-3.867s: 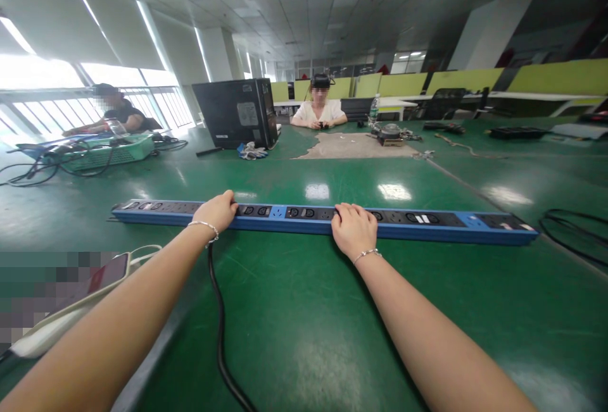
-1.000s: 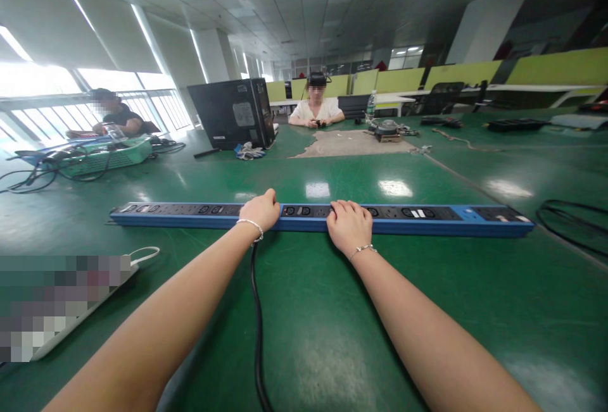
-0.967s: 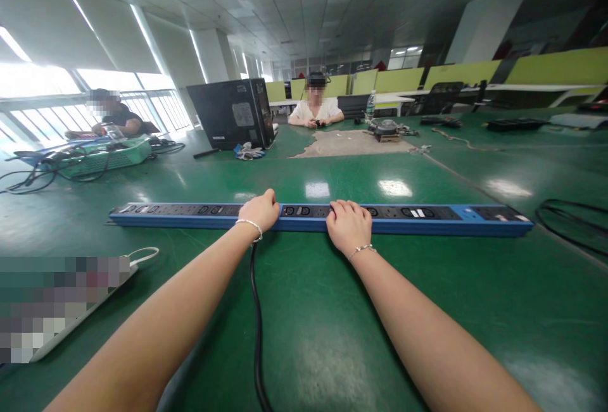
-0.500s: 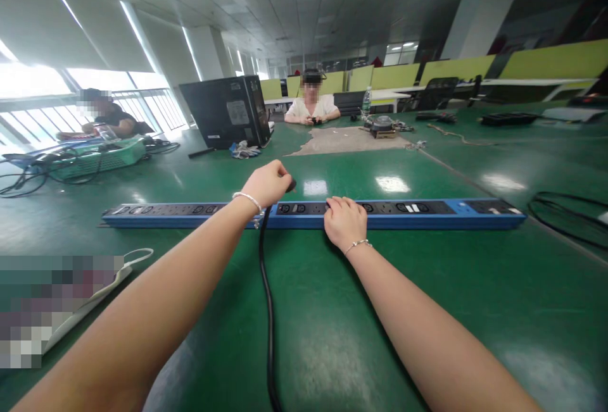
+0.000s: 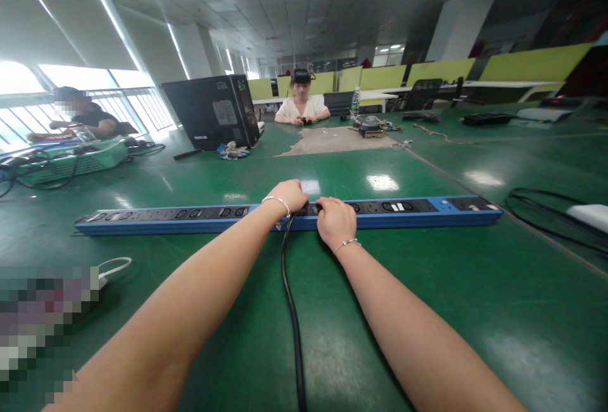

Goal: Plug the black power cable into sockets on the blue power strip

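A long blue power strip (image 5: 156, 227) with a row of black sockets lies crosswise on the green table. My left hand (image 5: 292, 195) is closed on the plug end of a black power cord (image 5: 291, 298), down at the top of the strip near its middle. The fingers hide most of the plug, so I cannot tell whether it sits in a socket. Just to the right, my right hand (image 5: 337, 221) is closed over the strip, its fingertips on the socket face. From my left hand the cord hangs over the strip's front and runs toward me.
A black computer tower (image 5: 211, 111) stands back left, with gloves (image 5: 232, 150) before it. Further left is a green basket (image 5: 90, 160) with cables. Black cable (image 5: 532, 209) lies at right. A person (image 5: 303, 105) sits opposite; another (image 5: 85, 114) sits far left.
My left hand has come down and to the right with the plug, from above the strip onto its top, close to my right hand. The view has shifted slightly right.
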Motion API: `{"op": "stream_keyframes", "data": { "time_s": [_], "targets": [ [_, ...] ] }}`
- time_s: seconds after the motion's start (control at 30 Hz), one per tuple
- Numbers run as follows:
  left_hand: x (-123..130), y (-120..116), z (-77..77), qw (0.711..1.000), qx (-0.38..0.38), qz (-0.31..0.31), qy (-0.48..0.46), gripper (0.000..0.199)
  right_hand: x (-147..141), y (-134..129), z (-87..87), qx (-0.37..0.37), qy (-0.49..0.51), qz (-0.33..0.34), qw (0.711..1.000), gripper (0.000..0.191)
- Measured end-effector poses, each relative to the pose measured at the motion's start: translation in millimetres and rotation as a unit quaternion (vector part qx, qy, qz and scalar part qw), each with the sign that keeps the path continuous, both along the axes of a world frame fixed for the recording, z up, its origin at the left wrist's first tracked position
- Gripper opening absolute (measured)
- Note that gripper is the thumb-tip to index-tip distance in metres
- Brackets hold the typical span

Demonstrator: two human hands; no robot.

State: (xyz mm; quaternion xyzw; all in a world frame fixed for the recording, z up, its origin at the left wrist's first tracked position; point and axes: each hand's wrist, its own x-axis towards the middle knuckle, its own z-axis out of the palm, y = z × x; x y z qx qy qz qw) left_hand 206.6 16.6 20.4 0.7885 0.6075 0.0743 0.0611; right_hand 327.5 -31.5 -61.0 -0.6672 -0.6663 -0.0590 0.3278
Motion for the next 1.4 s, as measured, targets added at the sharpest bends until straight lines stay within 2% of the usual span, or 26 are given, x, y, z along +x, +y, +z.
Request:
{"op": "stream_keyframes", "data": {
  "time_s": [0.3,0.67,1.13,1.27,1.4],
  "targets": [
    [10,-2,1.5,0.999,-0.007,0.013,0.033,0.038,0,1,-2.2,0.010,0.003,0.005,1.000,0.033],
    [15,-4,-3.1,0.999,-0.020,0.008,0.050,0.041,0,-1,-1.0,0.011,0.008,0.007,1.000,0.032],
    [22,-21,-11.4,0.999,0.005,0.031,0.036,0.034,1,-2,0.1,0.007,0.004,0.007,1.000,0.031],
    [18,-20,-12.6,0.999,-0.002,0.033,0.019,0.033,1,-3,-0.2,0.006,0.002,0.008,1.000,0.032],
    [12,-20,-21.0,0.999,0.012,0.037,-0.012,0.031,-1,-5,-0.4,0.005,-0.010,0.004,1.000,0.032]
  ]
}}
